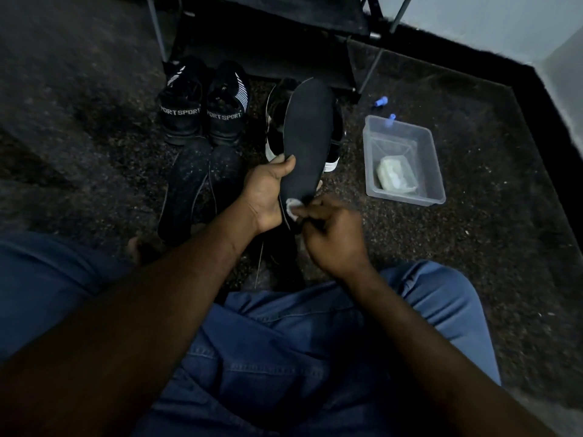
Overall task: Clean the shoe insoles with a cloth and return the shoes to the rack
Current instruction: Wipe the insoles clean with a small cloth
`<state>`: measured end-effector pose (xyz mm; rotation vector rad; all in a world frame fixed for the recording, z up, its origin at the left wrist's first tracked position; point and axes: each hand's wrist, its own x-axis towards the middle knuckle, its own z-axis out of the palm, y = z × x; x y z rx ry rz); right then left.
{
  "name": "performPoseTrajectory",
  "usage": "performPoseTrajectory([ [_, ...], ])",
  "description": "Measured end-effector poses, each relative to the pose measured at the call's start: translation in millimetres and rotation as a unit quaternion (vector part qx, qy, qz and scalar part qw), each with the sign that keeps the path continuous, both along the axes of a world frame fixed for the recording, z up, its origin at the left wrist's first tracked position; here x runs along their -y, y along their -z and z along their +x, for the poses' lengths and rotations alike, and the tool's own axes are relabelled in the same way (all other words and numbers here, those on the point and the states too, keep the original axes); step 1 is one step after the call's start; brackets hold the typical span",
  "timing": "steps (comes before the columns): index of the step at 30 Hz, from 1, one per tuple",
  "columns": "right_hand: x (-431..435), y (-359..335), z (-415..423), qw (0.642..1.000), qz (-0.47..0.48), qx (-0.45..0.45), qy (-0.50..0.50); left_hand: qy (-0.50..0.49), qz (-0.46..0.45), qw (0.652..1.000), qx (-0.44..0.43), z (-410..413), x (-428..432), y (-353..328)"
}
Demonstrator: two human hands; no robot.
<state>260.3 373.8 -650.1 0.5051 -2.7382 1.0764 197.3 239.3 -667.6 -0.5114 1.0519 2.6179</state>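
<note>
We're down on a dark, speckled floor (473, 247), knees in blue jeans (284, 357) filling the six o'clock side of the view. At twelve o'clock stands the black shoe rack (284, 42) on thin metal legs. A pale wall (489, 17) with a black skirting runs from one o'clock down to three.

At eleven o'clock, a pair of black sport shoes (202, 105) sits heels toward us, just in front of the rack. Nearer us lies a dark speckled pair (186, 190) — shoes or soles, we cannot tell. At two o'clock there's a clear plastic tub (407, 199) with a pale lump (397, 173) inside, and small blue pieces (380, 100) lie on the floor beyond it.

Now the action, dead centre. The black insole (309, 137) is held upright, its toe end pointing to twelve o'clock, hiding much of a black-and-white pair of shoes (274, 121) behind it. The left hand (268, 190) grips it from nine o'clock, thumb curled over the near face, fingers behind. The right hand (334, 234) comes in from four o'clock, fingers bunched, pinching a small white cloth (292, 208) — and that cloth is pressed right on the insole's heel end.
</note>
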Motion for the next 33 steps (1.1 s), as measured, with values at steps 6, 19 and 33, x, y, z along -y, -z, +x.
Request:
performPoseTrajectory([
  [6, -5.0, -9.4, -31.9, 0.992, 0.019, -0.054, 0.113, 0.025, -0.014, 1.000, -0.009, 4.3, -2.8, -4.8],
  [19, -5.6, -28.3, -58.7, 0.993, -0.033, -0.045, 0.101, 0.032, -0.053, 0.998, -0.021, 5.3, 0.1, 2.8],
  [33, 13.6, 6.7, -18.4, 0.989, 0.088, -0.060, -0.103, -0.016, -0.058, 0.998, 0.011, 0.9, 3.8, 5.8],
])
